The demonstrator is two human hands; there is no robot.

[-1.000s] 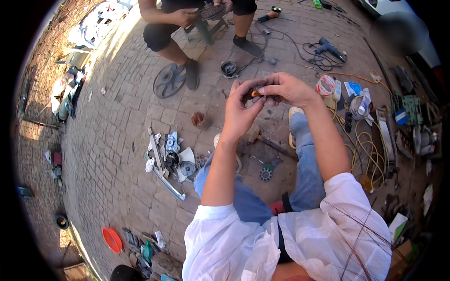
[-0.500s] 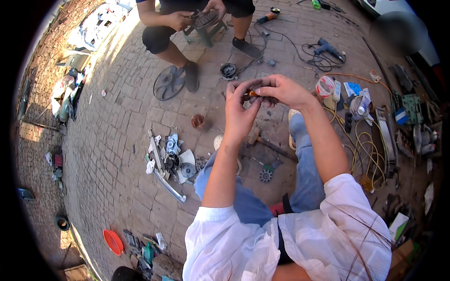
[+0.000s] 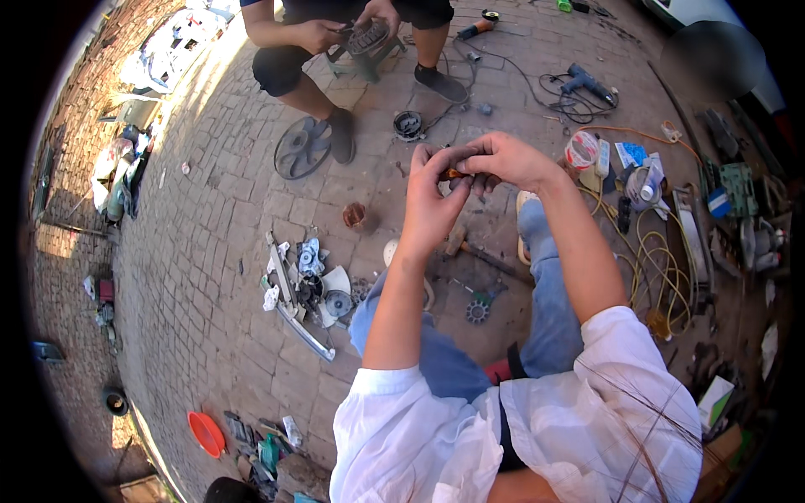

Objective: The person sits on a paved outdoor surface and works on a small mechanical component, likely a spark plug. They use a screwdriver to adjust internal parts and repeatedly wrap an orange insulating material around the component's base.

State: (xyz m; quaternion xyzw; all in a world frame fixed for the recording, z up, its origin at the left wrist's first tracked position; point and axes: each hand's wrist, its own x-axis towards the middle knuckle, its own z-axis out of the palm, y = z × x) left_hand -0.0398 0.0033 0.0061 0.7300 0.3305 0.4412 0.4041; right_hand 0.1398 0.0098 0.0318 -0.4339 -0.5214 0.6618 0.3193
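My left hand [image 3: 432, 189] and my right hand [image 3: 503, 159] meet in front of me, fingers curled together around a small orange-and-dark part [image 3: 453, 173]; its shape is mostly hidden by my fingers. Both hands are closed on it, with dark grime on the fingertips. Beneath them on the paving lie a hammer [image 3: 482, 260], a rusty cylindrical pot [image 3: 357, 218], a small toothed wheel [image 3: 476, 311] and a pile of metal parts [image 3: 310, 293].
A co-worker on a low green stool [image 3: 352, 63] grips a dark part [image 3: 367, 36] near a fan [image 3: 302, 151]. A power tool [image 3: 587, 84], cords, yellow hose [image 3: 650, 256] and tools lie right; an orange bowl [image 3: 206, 433] sits lower left.
My fingers have shifted slightly around the small part, covering more of it. The co-worker's hands and the dark part have moved slightly downward.
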